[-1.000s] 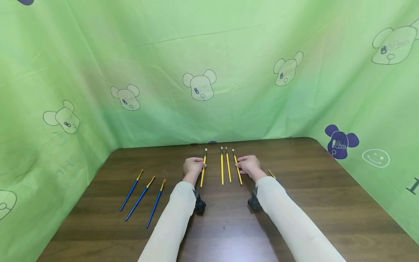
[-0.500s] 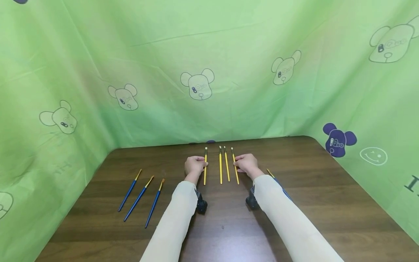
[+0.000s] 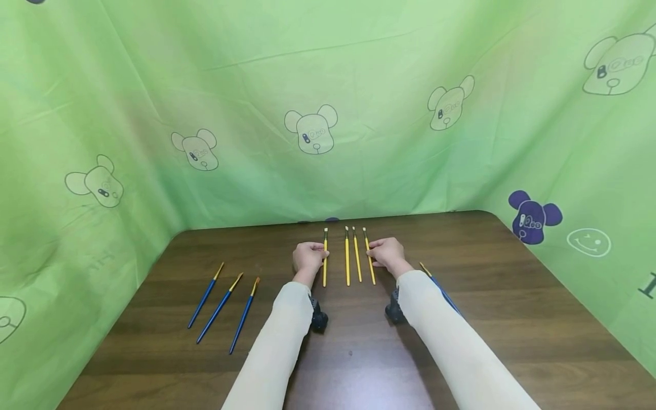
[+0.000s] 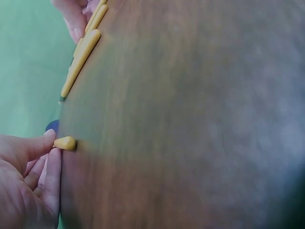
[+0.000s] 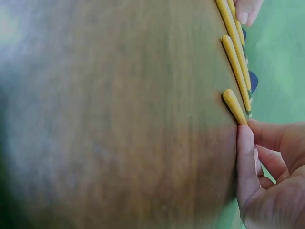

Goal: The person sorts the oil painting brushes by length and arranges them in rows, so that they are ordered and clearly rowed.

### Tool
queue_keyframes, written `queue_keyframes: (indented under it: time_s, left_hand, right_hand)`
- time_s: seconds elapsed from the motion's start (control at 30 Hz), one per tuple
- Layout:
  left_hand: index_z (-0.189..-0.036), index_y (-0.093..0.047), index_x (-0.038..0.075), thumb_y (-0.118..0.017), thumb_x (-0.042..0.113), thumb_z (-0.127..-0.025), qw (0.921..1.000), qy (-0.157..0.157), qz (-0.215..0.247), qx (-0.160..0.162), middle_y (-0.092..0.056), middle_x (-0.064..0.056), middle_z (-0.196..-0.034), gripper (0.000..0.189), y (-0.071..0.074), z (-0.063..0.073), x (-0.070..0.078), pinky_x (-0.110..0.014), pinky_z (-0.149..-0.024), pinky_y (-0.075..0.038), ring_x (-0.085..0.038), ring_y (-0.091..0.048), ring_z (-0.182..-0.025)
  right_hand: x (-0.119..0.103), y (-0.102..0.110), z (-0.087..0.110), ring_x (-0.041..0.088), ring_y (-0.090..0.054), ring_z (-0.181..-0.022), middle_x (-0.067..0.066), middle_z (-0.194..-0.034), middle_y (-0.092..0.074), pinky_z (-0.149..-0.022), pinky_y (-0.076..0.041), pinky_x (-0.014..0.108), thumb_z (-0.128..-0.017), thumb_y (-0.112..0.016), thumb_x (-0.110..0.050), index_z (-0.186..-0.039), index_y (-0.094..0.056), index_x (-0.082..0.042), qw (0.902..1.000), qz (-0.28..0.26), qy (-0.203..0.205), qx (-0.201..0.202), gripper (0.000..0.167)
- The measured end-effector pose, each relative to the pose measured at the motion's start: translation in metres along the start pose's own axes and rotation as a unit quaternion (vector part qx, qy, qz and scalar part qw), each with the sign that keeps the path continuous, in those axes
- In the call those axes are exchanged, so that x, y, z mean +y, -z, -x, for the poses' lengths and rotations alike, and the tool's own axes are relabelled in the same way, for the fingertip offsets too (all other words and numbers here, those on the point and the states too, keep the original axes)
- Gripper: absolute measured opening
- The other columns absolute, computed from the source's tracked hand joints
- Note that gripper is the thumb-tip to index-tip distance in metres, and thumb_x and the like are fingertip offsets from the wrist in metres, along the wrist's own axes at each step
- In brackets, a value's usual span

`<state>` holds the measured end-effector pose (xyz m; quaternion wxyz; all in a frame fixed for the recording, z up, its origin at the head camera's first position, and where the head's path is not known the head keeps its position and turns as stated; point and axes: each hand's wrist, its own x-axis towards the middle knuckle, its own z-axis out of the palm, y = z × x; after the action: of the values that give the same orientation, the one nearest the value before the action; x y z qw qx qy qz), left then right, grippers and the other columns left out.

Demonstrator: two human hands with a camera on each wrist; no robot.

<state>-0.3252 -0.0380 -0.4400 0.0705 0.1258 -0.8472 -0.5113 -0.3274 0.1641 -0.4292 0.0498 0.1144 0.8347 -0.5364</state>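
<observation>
My left hand (image 3: 310, 257) pinches a yellow-handled paintbrush (image 3: 325, 267) between thumb and fingers, its pale bristles pointing away from me. In the left wrist view, the rounded handle end (image 4: 66, 142) juts from between those fingertips. On the other side, my right hand (image 3: 388, 253) pinches a second yellow paintbrush (image 3: 371, 269) near its middle, slightly slanted. Its handle end (image 5: 232, 102) lies close over the wood in the right wrist view. Between the hands, two more yellow paintbrushes, one left (image 3: 348, 265) and one right (image 3: 357, 259), lie side by side on the table.
Three blue-handled paintbrushes, including a middle one (image 3: 219, 310), lie slanted on the left of the brown wooden table (image 3: 353, 353). Another blue paintbrush (image 3: 442, 290) lies partly behind the right sleeve (image 3: 451, 330). A green printed cloth (image 3: 246, 74) hangs around the table's back and sides.
My left hand has shifted its yellow paintbrush right, nearer the middle pair, and turned it straighter. The right hand's brush has swung its near end slightly left. The other brushes stay put.
</observation>
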Motion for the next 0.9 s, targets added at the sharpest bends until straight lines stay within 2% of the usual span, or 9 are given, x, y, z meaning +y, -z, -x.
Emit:
queue_keyframes:
  time_s: [0.3,0.63,0.9]
  left_hand:
    - [-0.092,-0.078,0.009,-0.079,0.011,-0.081,0.9998,-0.013,-0.016,0.001,-0.073,-0.003,-0.085,0.011,-0.0036,0.0003,0.0037,-0.023,-0.053,-0.053,-0.011,-0.064,-0.059]
    - [-0.090,-0.079,0.009,-0.080,0.011,-0.081,0.9993,-0.020,-0.028,0.014,-0.073,-0.002,-0.083,0.010,-0.0054,0.0003,0.0076,-0.022,-0.049,-0.052,-0.010,-0.062,-0.053]
    - [-0.091,-0.079,0.011,-0.079,0.012,-0.082,0.9998,0.001,-0.019,0.001,-0.073,-0.001,-0.082,0.009,-0.0107,-0.0005,0.0077,-0.022,-0.052,-0.052,-0.011,-0.064,-0.058]
  right_hand:
    - [0.0024,-0.0021,-0.0010,0.013,-0.064,-0.070,0.024,-0.118,-0.062,-0.059,-0.056,0.023,-0.088,-0.068,-0.004,-0.119,-0.066,0.004,1.0000,-0.002,0.009,0.001,0.032]
    - [-0.0007,-0.0017,-0.0009,0.015,-0.065,-0.075,0.023,-0.120,-0.061,-0.061,-0.056,0.023,-0.089,-0.068,-0.006,-0.120,-0.066,0.002,1.0000,0.003,0.005,-0.003,0.032]
    - [0.0015,-0.0009,-0.0019,0.018,-0.066,-0.079,0.023,-0.120,-0.061,-0.061,-0.057,0.023,-0.089,-0.068,-0.005,-0.120,-0.066,0.003,0.9999,0.005,0.009,-0.001,0.032]
